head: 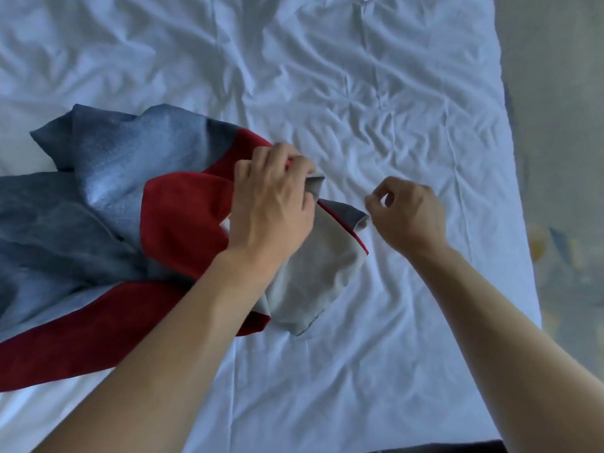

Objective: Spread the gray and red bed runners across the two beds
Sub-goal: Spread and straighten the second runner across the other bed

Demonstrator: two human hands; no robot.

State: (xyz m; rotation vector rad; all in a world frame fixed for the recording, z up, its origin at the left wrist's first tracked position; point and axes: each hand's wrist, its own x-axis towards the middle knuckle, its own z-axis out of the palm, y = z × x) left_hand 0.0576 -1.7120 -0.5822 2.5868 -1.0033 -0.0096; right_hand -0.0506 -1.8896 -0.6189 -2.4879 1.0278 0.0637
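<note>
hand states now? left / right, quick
Left hand: grips the bunched runner on the bed.
Right hand: fingers curled at the runner's corner; pinching it or not, cannot tell.

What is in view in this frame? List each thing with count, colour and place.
runner: one, gray and red with a pale underside, bunched on the left half of the bed
sheet: one, white, wrinkled, covering the bed
floor: pale, patterned, along the right edge
left hand: one, gripping a fold of the runner near its end
right hand: one, fingers curled beside the runner's corner; contact unclear
</note>
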